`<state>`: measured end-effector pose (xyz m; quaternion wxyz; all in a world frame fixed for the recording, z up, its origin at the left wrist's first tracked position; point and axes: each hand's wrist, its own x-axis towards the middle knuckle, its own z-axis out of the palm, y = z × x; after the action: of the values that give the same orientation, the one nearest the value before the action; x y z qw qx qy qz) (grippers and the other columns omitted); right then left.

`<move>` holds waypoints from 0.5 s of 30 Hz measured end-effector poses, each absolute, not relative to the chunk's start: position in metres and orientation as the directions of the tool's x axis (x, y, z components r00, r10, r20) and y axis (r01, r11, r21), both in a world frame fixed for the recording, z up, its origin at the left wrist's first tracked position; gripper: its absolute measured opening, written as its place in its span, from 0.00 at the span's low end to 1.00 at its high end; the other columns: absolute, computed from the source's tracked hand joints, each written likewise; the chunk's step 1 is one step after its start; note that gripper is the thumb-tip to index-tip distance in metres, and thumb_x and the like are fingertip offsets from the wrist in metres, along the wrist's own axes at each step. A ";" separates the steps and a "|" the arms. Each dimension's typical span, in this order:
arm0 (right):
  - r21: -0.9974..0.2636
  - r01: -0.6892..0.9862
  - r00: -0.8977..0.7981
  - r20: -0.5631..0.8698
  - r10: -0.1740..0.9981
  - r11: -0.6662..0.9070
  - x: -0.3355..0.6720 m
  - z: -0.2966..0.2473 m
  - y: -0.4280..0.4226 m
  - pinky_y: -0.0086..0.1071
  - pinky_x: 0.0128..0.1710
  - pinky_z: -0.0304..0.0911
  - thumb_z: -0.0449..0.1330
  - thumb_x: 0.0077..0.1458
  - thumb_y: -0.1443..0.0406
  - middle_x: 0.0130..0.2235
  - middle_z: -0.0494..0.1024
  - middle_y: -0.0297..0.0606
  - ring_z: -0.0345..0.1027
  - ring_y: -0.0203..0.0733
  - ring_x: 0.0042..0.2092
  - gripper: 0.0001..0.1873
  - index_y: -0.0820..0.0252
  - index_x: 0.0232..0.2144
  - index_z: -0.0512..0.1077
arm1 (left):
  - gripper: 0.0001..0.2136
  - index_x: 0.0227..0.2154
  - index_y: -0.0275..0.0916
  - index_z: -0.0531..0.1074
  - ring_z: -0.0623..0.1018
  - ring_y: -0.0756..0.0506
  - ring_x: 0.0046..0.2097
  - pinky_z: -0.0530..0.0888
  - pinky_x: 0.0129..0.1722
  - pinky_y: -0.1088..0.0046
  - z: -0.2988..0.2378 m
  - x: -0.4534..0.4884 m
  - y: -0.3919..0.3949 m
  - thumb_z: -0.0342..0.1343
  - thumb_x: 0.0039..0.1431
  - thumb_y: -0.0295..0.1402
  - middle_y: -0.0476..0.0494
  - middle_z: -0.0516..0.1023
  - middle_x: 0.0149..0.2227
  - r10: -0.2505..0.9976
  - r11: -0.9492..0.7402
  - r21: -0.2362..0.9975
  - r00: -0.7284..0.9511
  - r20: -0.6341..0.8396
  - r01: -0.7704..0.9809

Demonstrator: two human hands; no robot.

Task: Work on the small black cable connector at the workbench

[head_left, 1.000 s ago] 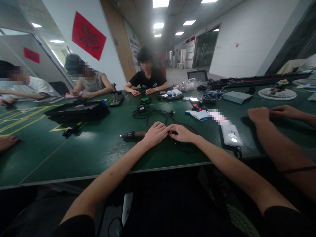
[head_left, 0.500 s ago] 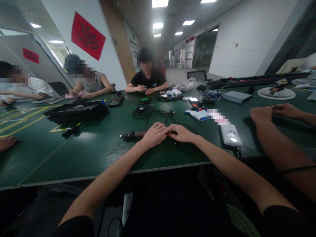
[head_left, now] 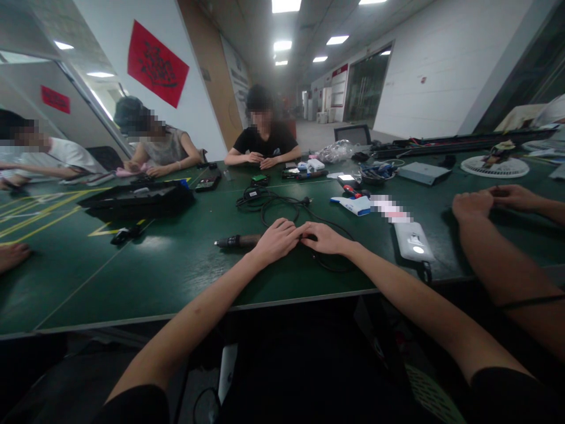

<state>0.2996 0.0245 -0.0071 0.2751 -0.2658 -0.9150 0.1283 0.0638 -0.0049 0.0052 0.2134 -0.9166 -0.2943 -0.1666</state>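
Note:
A dark electric screwdriver (head_left: 238, 241) lies on the green table with its bit end pointing left. My left hand (head_left: 277, 242) is closed over the rear of its body, fingers reaching right. My right hand (head_left: 325, 239) meets the left fingertips at the tool's tail end, its thumb and fingers bent in a pinch. What the right fingers hold is hidden from this angle. A black cable (head_left: 338, 270) curves on the table just below the right hand. Beyond both hands lies a coiled black power cord (head_left: 282, 199) with a plug.
Right of me are a white device (head_left: 414, 242), a blue-and-white packet (head_left: 353, 205) and a co-worker's hands (head_left: 472, 206). A black tray (head_left: 136, 200) stands at left. Other people sit across the green table (head_left: 176, 288). A white fan grille (head_left: 494, 167) lies at far right.
My hands and the screwdriver stay in place. The co-worker's hands at right have shifted slightly to the right.

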 end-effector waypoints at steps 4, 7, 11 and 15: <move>-0.382 0.415 -0.707 0.436 0.557 0.826 0.300 -0.006 0.023 0.35 0.46 0.66 0.62 0.63 0.67 0.43 0.78 0.40 0.71 0.42 0.43 0.04 0.61 0.34 0.76 | 0.30 0.74 0.38 0.50 0.73 0.40 0.58 0.66 0.62 0.58 0.005 0.063 -0.005 0.49 0.73 0.33 0.39 0.78 0.51 0.460 -0.753 -0.272 0.776 0.432 0.599; -0.384 0.415 -0.714 0.425 0.557 0.825 0.300 -0.004 0.022 0.35 0.47 0.66 0.62 0.63 0.68 0.43 0.78 0.40 0.72 0.42 0.43 0.04 0.61 0.35 0.77 | 0.31 0.74 0.39 0.49 0.73 0.41 0.57 0.66 0.62 0.59 0.004 0.062 -0.003 0.49 0.71 0.30 0.40 0.77 0.52 0.436 -0.776 -0.279 0.801 0.410 0.566; -0.384 0.434 -0.703 0.421 0.573 0.815 0.300 -0.004 0.022 0.36 0.47 0.66 0.63 0.63 0.67 0.43 0.78 0.41 0.72 0.43 0.44 0.04 0.61 0.35 0.77 | 0.31 0.75 0.38 0.47 0.75 0.40 0.54 0.67 0.61 0.58 0.003 0.063 -0.002 0.49 0.73 0.35 0.40 0.78 0.47 0.482 -0.734 -0.266 0.755 0.444 0.625; -0.399 0.428 -0.701 0.419 0.576 0.811 0.300 -0.003 0.021 0.37 0.47 0.67 0.63 0.63 0.68 0.43 0.78 0.41 0.72 0.44 0.43 0.04 0.61 0.35 0.77 | 0.32 0.74 0.39 0.49 0.73 0.39 0.57 0.66 0.62 0.57 0.005 0.063 -0.003 0.50 0.72 0.35 0.39 0.77 0.51 0.465 -0.751 -0.284 0.783 0.412 0.596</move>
<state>0.2995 0.0212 -0.0032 0.2711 -0.2753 -0.9122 0.1366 0.0634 -0.0033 0.0046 0.2041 -0.9220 -0.2876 -0.1600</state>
